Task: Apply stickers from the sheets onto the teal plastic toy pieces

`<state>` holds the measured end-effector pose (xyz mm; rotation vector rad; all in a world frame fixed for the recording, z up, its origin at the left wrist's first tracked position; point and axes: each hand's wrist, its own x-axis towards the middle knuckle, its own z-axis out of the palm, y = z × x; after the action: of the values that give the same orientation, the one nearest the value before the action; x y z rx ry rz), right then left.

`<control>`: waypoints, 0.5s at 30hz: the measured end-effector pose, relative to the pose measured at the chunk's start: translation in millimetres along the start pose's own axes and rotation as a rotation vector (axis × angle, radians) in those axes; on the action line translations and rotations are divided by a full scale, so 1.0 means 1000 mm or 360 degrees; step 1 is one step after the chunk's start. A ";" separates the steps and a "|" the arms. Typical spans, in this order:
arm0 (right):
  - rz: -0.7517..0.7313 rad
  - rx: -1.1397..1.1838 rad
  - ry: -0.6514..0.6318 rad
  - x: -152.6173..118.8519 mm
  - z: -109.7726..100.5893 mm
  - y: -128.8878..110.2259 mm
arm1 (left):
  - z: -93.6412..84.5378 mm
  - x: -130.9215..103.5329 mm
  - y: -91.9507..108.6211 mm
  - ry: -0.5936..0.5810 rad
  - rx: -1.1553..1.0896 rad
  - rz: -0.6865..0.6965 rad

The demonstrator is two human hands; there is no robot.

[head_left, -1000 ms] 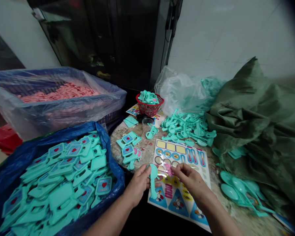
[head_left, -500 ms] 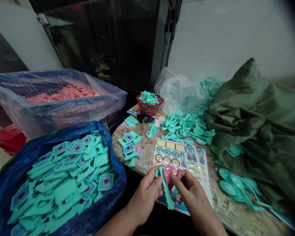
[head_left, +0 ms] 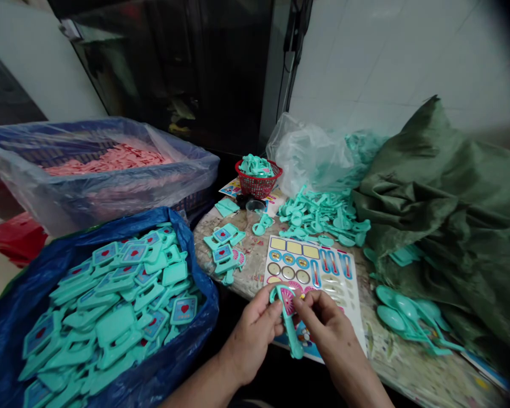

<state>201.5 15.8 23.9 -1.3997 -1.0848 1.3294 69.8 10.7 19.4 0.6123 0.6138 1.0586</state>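
My left hand (head_left: 255, 328) is closed round the head of a teal plastic toy piece (head_left: 294, 339), whose long handle points down toward me. A pink fan-shaped sticker (head_left: 288, 301) with pale rays lies against the head of the piece. My right hand (head_left: 334, 328) has its thumb and fingers pinched together at the sticker's right edge; its fingertips are partly hidden. Both hands are over the near edge of a sticker sheet (head_left: 289, 259) printed with yellow rectangles, round dials and blue thermometers.
Left of the table (head_left: 255, 282) stands a blue bag (head_left: 206, 294) full of teal pieces with heart stickers. Behind it is a plastic-lined crate (head_left: 187, 170) of pink parts. On the table are a red basket (head_left: 258, 186), a teal pile (head_left: 323, 215), spoon-like pieces (head_left: 403, 314) and green cloth (head_left: 442, 215).
The pink sticker now lies closer over the head of the teal piece, with my right fingertips at its edge. My left hand keeps its hold, and the view has shifted slightly.
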 end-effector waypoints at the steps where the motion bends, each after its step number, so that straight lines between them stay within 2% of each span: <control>1: 0.0002 0.0005 -0.0001 0.000 0.000 0.000 | 0.000 0.000 0.000 -0.0001 -0.0002 -0.0006; 15: -0.0046 0.0007 0.0047 0.001 0.001 0.003 | -0.001 0.000 0.000 -0.0025 0.0058 0.0014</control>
<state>200.3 16.1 20.6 -1.3911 -1.0779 1.2862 69.1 10.4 18.9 0.6549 0.6183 1.0518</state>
